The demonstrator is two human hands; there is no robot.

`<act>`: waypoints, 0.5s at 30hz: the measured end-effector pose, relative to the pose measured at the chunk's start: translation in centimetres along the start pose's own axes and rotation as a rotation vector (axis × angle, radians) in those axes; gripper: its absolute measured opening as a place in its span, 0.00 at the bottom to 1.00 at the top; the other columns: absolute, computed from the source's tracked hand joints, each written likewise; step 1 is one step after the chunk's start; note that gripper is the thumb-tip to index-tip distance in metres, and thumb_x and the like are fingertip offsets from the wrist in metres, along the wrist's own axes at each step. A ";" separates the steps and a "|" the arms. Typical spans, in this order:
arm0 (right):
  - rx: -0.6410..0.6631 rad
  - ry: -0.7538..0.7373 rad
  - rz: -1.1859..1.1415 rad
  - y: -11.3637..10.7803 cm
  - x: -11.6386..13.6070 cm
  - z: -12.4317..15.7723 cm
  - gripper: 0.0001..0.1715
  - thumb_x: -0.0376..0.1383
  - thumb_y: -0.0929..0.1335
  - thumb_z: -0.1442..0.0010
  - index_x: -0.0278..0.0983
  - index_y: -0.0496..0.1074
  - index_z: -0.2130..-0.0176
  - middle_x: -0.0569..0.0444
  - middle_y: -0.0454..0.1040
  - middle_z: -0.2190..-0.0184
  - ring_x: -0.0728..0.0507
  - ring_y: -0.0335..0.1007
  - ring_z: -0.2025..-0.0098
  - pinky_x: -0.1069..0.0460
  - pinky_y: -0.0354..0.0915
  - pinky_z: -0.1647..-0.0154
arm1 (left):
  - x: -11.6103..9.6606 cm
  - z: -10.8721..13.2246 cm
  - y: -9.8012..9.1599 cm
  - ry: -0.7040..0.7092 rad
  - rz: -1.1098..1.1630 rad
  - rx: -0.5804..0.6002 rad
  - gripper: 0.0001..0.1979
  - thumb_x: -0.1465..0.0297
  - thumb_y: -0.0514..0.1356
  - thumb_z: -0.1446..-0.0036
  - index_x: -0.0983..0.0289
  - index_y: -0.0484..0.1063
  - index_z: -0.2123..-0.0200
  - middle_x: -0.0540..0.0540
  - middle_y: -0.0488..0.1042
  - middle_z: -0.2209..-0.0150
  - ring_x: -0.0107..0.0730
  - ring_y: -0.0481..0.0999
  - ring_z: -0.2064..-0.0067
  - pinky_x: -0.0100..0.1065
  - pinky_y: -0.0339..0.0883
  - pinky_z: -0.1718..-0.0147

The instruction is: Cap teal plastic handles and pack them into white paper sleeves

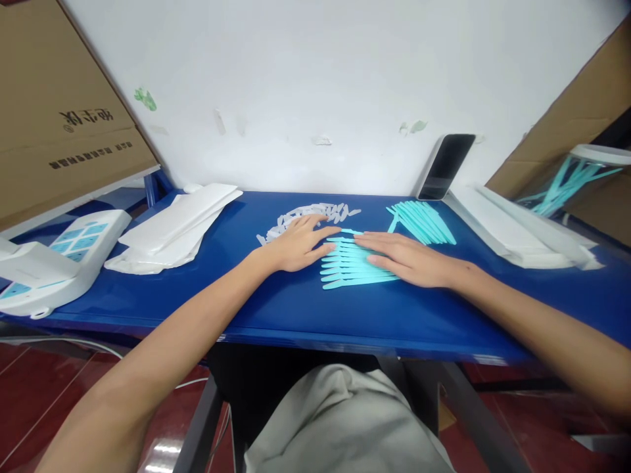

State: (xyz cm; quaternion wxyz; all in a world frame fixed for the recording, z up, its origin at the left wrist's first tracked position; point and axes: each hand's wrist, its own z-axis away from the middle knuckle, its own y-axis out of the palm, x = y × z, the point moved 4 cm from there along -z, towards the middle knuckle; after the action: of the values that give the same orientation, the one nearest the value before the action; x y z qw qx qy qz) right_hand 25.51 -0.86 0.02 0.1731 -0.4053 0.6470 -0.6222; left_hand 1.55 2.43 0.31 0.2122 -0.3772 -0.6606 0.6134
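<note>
Several slim turquoise plastic sticks (352,269) lie side by side in a row on the blue table. My right hand (414,257) rests over their right ends, with its fingers stretched out flat. At the row's upper left is my left hand (300,244), its fingers apart and its thumb and index finger by the left stick ends. Just behind that hand lies a loose pile of small whitish translucent pieces (296,215), partly hidden by it. A second bunch of turquoise sticks (424,222) sits farther back on the right.
A phone (446,167) leans against the white back wall. White flat packs (172,226) lie to the left, with more white packs (513,230) to the right. A white device with blue panels (73,253) stands far left; a clear tub of turquoise sticks (574,177) is far right.
</note>
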 end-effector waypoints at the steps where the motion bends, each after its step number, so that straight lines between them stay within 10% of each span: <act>1: 0.012 -0.004 -0.002 0.1 0.0 0.0 0.34 0.51 0.58 0.25 0.45 0.60 0.27 0.50 0.62 0.28 0.32 0.56 0.27 0.33 0.55 0.27 | -0.2 0.0 0.1 0.006 -0.020 0.006 0.31 0.51 0.42 0.25 0.59 0.61 0.29 0.65 0.56 0.28 0.55 0.52 0.26 0.57 0.47 0.30; 6: -0.003 0.068 -0.008 0.0 -1.1 0.4 0.36 0.53 0.59 0.26 0.50 0.52 0.24 0.52 0.46 0.22 0.31 0.48 0.24 0.32 0.53 0.26 | -0.8 -0.7 1.0 0.008 -0.072 0.024 0.33 0.49 0.40 0.25 0.57 0.58 0.27 0.65 0.50 0.25 0.58 0.47 0.24 0.62 0.41 0.29; 15: -0.099 0.231 0.120 -1.5 -2.8 0.7 0.37 0.56 0.55 0.27 0.47 0.60 0.28 0.45 0.64 0.31 0.29 0.65 0.32 0.33 0.67 0.36 | -0.8 -1.7 1.5 -0.065 -0.011 0.027 0.34 0.47 0.38 0.26 0.54 0.63 0.29 0.59 0.48 0.24 0.58 0.43 0.23 0.66 0.36 0.29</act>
State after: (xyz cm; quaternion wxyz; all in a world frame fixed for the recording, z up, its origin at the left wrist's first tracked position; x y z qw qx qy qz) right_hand 28.19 0.94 0.55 0.1141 -0.2997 0.7155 -0.6206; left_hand 3.61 2.87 -0.72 0.1992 -0.3507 -0.6608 0.6330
